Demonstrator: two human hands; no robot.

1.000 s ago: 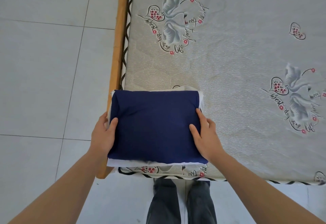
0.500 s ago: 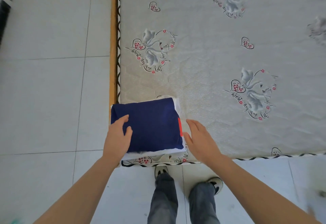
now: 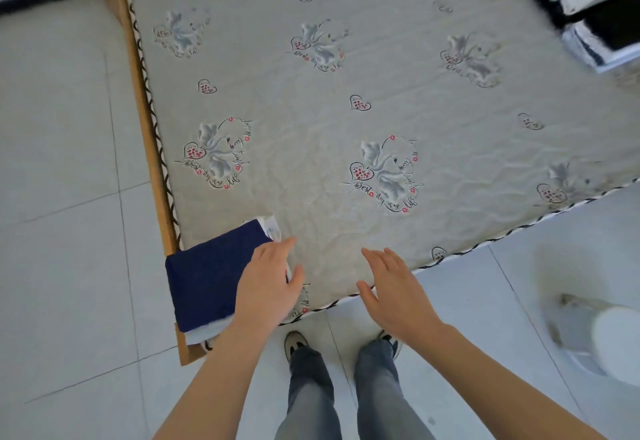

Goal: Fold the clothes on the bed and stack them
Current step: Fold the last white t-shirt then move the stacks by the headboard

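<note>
Fingers [image 3: 277,249] of both hands are stretching out straight and loosely spread over the near corner of a bed, gripping nothing. Seen from the head camera, the left hand [image 3: 268,284] is hovering palm down over the right edge of a folded navy garment [image 3: 207,277]; whether it is touching the cloth cannot be told. The right hand [image 3: 394,287] is reaching forward beside it, apart from the garment, above the mattress [image 3: 311,110] edge, its fingers slightly fanned and its thumb held out to the side.

The navy garment is lying flat on top of a folded white garment [image 3: 204,332], whose edges are showing along the near side and at the far right corner. Together the two are forming a small stack at the mattress's near left corner, just beside the wooden bed frame [image 3: 152,149] that is running along the left side.

The mattress is carrying a grey cover printed with swans, hearts and script. At its far right corner, well apart from the hands, a blurred pile of black and white clothes [image 3: 595,7] is sitting. The person is standing on a pale tiled floor [image 3: 62,197] at the foot of the bed, with grey trousers [image 3: 346,387] and shoes showing below the forearms. A blurred white object [image 3: 616,346] is appearing at the lower right; what it is cannot be told.
</note>
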